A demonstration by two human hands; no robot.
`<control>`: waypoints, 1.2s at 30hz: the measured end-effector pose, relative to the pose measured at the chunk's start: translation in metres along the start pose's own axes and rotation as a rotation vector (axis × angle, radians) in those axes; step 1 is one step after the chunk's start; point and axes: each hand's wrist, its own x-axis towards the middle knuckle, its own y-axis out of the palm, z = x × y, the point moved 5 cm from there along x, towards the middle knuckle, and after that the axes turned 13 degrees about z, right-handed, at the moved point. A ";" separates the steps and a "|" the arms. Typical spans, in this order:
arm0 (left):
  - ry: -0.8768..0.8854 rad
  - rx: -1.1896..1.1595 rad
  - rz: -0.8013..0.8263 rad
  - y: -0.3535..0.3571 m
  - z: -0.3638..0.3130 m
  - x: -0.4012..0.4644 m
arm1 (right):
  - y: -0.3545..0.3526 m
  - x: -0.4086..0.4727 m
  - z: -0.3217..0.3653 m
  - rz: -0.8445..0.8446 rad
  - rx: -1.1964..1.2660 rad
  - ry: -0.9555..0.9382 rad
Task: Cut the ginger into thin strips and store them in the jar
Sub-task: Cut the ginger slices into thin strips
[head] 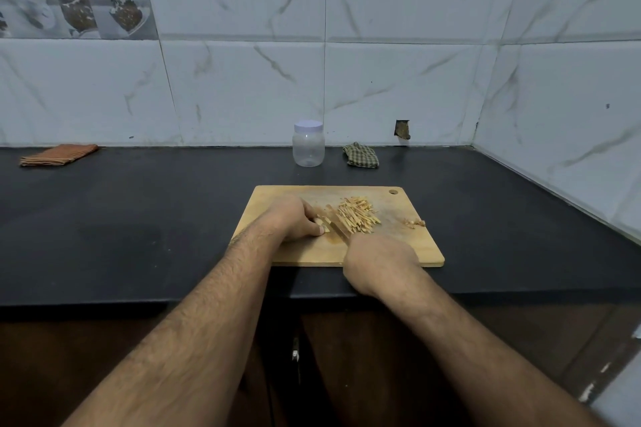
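The uncut ginger piece (321, 222) lies under the left hand's (295, 218) curled fingertips on the cutting board (277, 253); the right hand (378, 260) grips the knife (338, 225), blade beside the ginger strips (357, 215); the jar (308, 144) stands capped behind.

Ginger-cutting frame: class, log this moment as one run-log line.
stage: slicing | left hand: holds ginger piece | right hand: grips knife | strips: piled on board | jar: lidded, behind board
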 end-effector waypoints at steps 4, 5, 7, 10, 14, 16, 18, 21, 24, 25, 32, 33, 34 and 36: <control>-0.001 -0.013 0.006 0.002 0.002 0.002 | -0.011 0.010 0.008 -0.030 -0.001 -0.016; 0.002 -0.010 0.009 0.002 0.002 0.003 | -0.012 0.013 0.010 -0.030 -0.002 -0.020; 0.010 -0.001 0.019 0.004 0.002 0.004 | -0.013 0.018 0.014 -0.023 -0.008 -0.028; 0.022 0.015 0.032 0.005 0.002 0.004 | -0.013 0.025 0.018 -0.011 -0.017 -0.034; 0.018 0.031 0.031 0.005 0.003 0.005 | -0.015 0.026 0.021 -0.003 -0.021 -0.035; 0.016 0.035 0.024 0.005 0.004 0.006 | -0.015 0.026 0.022 -0.006 -0.024 -0.035; 0.015 0.038 0.023 0.005 0.004 0.006 | -0.016 0.026 0.023 0.000 -0.025 -0.033; 0.016 0.031 0.026 0.005 0.004 0.007 | -0.017 0.026 0.024 0.012 -0.035 -0.031; 0.009 0.016 0.022 0.005 0.003 0.006 | -0.013 0.023 0.021 0.016 -0.061 -0.032; 0.007 0.005 0.020 0.005 0.003 0.005 | -0.011 0.020 0.019 0.016 -0.071 -0.032; -0.011 0.026 0.018 0.002 0.000 0.002 | 0.009 -0.010 -0.006 0.064 -0.003 -0.016; -0.009 0.024 0.017 0.002 0.000 0.002 | 0.010 -0.011 -0.008 0.063 0.007 -0.014; -0.009 0.019 0.017 0.003 0.000 0.001 | 0.011 -0.012 -0.008 0.061 0.009 -0.012; -0.008 0.015 0.017 0.003 0.000 0.001 | 0.008 -0.010 -0.006 0.047 -0.002 -0.011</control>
